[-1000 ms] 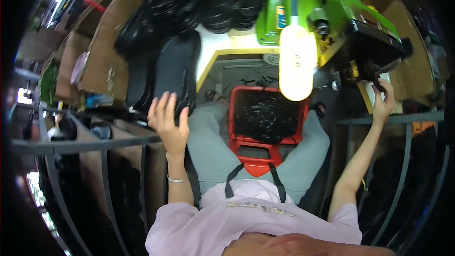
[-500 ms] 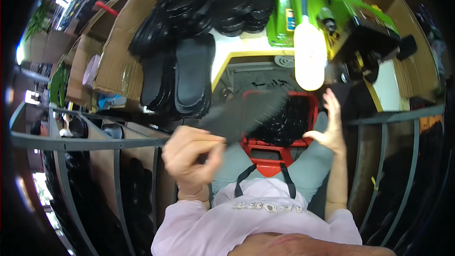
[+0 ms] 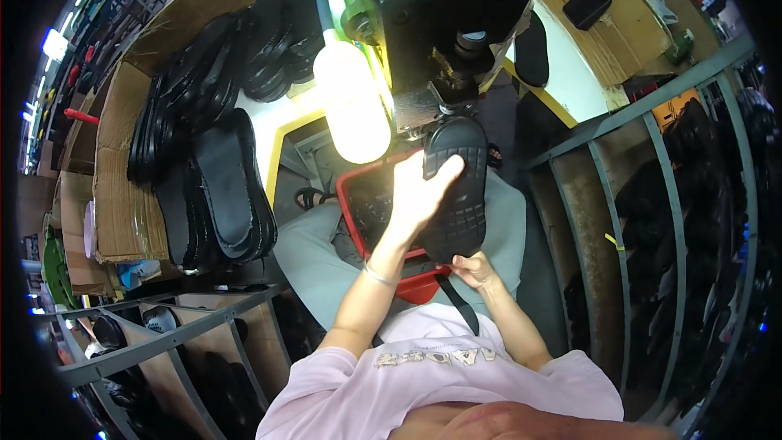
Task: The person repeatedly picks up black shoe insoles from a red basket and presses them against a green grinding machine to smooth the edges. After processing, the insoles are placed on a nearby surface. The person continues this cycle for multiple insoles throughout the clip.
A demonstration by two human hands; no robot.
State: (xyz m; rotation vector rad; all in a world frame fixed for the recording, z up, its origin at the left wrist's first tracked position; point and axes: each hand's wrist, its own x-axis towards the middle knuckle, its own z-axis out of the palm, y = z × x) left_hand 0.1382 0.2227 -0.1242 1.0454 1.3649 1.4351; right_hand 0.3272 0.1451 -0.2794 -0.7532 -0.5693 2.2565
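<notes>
A black shoe sole (image 3: 463, 216) with a grooved, blocky tread faces up under the dark head of a green machine (image 3: 444, 20). Its far end is right at the machine's lower metal parts; whether it touches them I cannot tell. My left hand (image 3: 417, 194) grips the sole's left edge, thumb lying across the tread and the other fingers hidden underneath. At the near end, my right hand (image 3: 475, 269) pinches the sole's tip between thumb and fingers.
A glowing white lamp (image 3: 352, 102) hangs left of the machine head. Stacked black soles (image 3: 224, 187) lie on the left of the table, beside a cardboard wall (image 3: 129, 171). Below is a red bin (image 3: 352, 220). Metal racks (image 3: 668, 155) flank me. One loose sole (image 3: 532, 49) lies right.
The view has turned toward the right, bringing the machine to the middle. My left hand has brought the sole up to the machine head. My right hand, formerly open, now grips its near end.
</notes>
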